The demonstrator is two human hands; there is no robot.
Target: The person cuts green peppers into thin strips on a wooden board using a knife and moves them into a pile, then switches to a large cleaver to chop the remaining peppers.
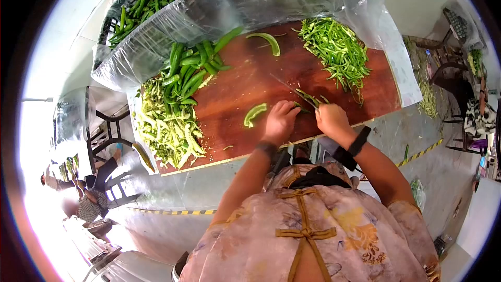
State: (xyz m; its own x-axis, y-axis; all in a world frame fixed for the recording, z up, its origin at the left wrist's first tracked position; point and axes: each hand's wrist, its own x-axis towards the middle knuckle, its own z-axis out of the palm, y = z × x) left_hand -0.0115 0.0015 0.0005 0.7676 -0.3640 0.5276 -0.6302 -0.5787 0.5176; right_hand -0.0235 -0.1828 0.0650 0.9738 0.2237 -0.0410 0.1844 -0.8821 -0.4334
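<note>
Currently, the left hand (279, 121) rests on the board (245, 86) near its front edge. Its grip is closed, fingers curled down on a pepper (301, 107) and pinning it to the wood. The right hand (331, 120) lies just beside it, its grip closed on a knife (286, 86). The handle is hidden in the fist, and the thin blade runs up and to the left across the board. A few cut lengths lie touching the pepper, between the two hands.

A halved pepper (254, 114) lies just left of the left hand. A curved piece (267, 42) lies near the far edge. A heap of green strips (336, 52) occupies the far right corner. Whole peppers (190, 70) are piled at the far left. In front of them sits a pale heap of cores (167, 122).

A crate (156, 36) lined with plastic stands behind the left corner and holds more peppers. Reddish print on the plastic at its far edge is too blurred to read.

A dark strap (356, 147) circles the right wrist. Another person (91, 198) sits on the floor at lower left. Yellow-black tape (172, 212) runs along the floor.
</note>
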